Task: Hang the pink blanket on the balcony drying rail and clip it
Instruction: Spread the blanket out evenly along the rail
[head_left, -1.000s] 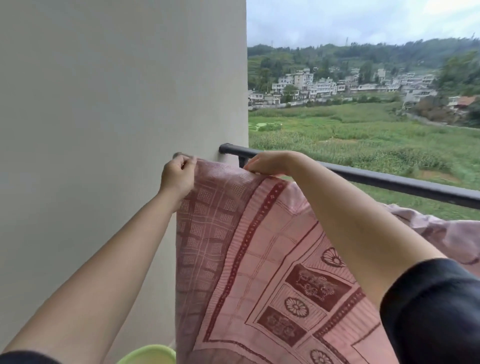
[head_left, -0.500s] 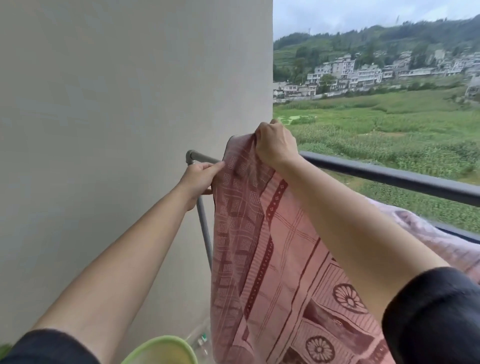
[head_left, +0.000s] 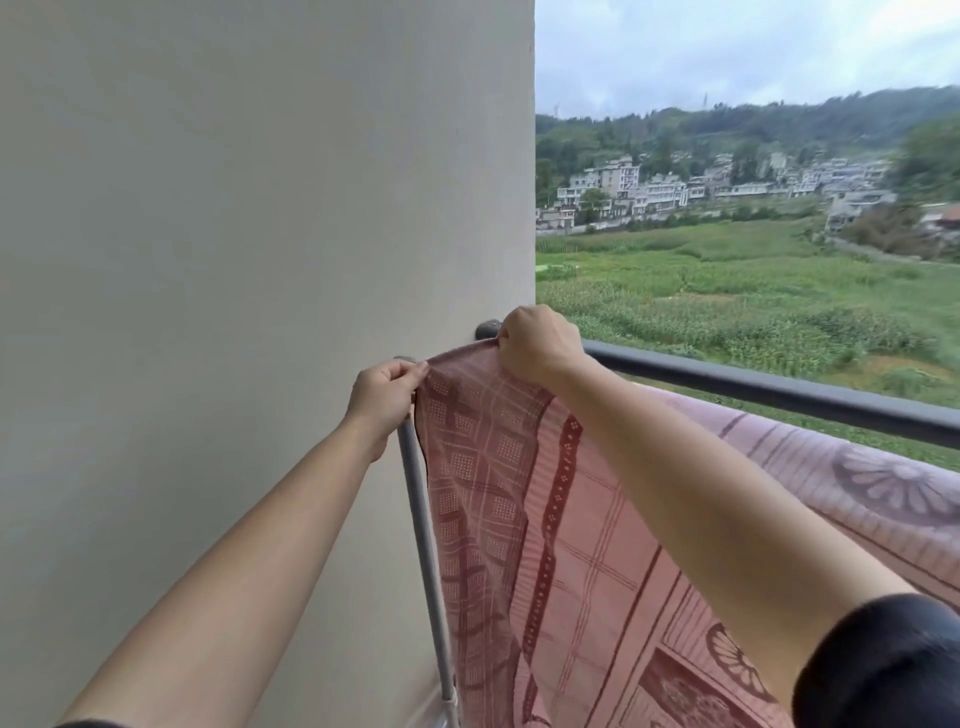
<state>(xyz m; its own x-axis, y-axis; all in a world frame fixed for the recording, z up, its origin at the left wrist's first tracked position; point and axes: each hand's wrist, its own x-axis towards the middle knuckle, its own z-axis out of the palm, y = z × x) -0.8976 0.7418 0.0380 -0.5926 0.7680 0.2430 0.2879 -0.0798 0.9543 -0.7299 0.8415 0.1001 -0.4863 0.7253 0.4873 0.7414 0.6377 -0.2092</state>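
Observation:
The pink blanket with dark red patterns hangs over a grey drying rail whose upright leg shows at its left edge. My left hand pinches the blanket's top left corner next to the rail's bend. My right hand grips the top edge a little further right and higher. The rest of the blanket drapes away to the right, just inside the dark balcony railing. No clip is visible.
A plain beige wall fills the left half, close to the rail's end. Beyond the balcony railing lie green fields and a distant village on a hillside.
Both hands have spread the blanket's top edge out again toward the wall. The left hand, previously on the rail, now pinches the corner. The green basin at the bottom has left view.

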